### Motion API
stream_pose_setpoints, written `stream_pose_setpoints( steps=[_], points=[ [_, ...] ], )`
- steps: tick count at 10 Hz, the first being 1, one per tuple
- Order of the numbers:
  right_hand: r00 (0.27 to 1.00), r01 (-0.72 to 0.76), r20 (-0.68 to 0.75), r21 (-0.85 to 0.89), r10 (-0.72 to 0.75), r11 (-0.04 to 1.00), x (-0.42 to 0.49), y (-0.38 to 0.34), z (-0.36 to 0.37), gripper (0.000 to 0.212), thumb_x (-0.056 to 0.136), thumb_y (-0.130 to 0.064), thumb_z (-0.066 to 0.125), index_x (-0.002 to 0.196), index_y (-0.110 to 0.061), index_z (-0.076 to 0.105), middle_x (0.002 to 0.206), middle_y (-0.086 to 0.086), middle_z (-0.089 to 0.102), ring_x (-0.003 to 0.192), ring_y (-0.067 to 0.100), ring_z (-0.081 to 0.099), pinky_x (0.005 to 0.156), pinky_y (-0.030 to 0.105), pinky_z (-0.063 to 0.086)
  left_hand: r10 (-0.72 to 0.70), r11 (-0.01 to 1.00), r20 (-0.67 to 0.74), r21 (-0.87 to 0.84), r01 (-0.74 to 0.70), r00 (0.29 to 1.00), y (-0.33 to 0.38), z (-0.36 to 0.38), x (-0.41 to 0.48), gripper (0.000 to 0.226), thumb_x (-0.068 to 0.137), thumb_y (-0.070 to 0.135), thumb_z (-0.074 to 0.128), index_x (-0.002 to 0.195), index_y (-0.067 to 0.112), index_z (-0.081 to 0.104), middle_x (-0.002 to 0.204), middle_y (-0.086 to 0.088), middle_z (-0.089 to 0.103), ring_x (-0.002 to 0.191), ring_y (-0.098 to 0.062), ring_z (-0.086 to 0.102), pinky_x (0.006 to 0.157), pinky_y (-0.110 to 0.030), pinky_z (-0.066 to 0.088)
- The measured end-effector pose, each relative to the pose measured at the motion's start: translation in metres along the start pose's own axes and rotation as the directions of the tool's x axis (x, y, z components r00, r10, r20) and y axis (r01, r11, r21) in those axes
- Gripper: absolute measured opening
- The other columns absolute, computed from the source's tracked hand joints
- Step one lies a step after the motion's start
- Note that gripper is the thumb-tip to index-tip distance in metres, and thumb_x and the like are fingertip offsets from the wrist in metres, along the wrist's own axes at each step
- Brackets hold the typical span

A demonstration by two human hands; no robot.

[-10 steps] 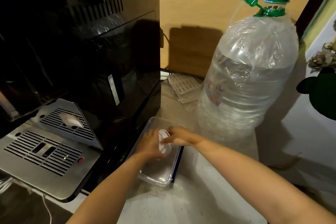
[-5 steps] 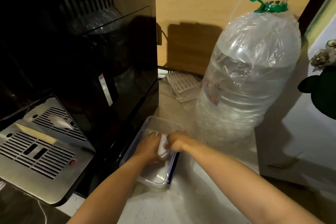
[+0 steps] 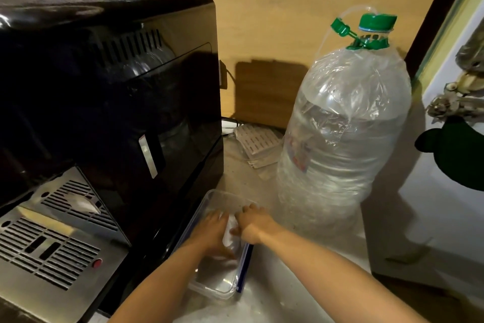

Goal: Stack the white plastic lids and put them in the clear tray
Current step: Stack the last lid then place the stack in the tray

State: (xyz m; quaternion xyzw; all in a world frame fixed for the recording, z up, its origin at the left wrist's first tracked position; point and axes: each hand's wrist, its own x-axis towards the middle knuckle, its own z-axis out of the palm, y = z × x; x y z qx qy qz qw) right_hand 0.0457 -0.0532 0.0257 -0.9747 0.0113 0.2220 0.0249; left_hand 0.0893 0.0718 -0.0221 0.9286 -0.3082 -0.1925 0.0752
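Note:
A clear plastic tray (image 3: 218,288) with a blue edge lies on the counter beside the black machine. Both my hands are down inside it. My left hand (image 3: 212,231) and my right hand (image 3: 252,225) press from either side on a stack of white plastic lids (image 3: 230,233), which stands on edge between them, only a narrow white strip showing. How many lids there are is hidden by my fingers.
A black coffee machine (image 3: 117,113) with a steel drip grille (image 3: 49,249) stands close on the left. A large clear water bottle (image 3: 340,139) with a green cap stands right behind the tray. Folded papers (image 3: 258,142) lie at the back by the wall.
Both hands have sunk deeper into the tray and closed together on the lids, which now stand more on edge. The view has tilted up a little.

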Motion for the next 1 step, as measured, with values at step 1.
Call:
stream_pose_setpoints(
  steps=[1],
  points=[
    [0.997,0.031,-0.077,0.049,-0.027,0.998,-0.0126,0.0032,-0.0135,0.050,0.094,-0.039,0.042,0.136,-0.013,0.040,0.135,0.018,0.045,0.124,0.034,0.041,0.100,0.039,0.034,0.045,0.995,-0.034,-0.090,-0.048,0.998,0.0003,-0.0126,0.0037,0.096,0.066,0.057,0.065,0.142,0.019,0.020,0.153,-0.008,0.021,0.139,-0.025,0.020,0.110,-0.039,0.029]
  ],
)
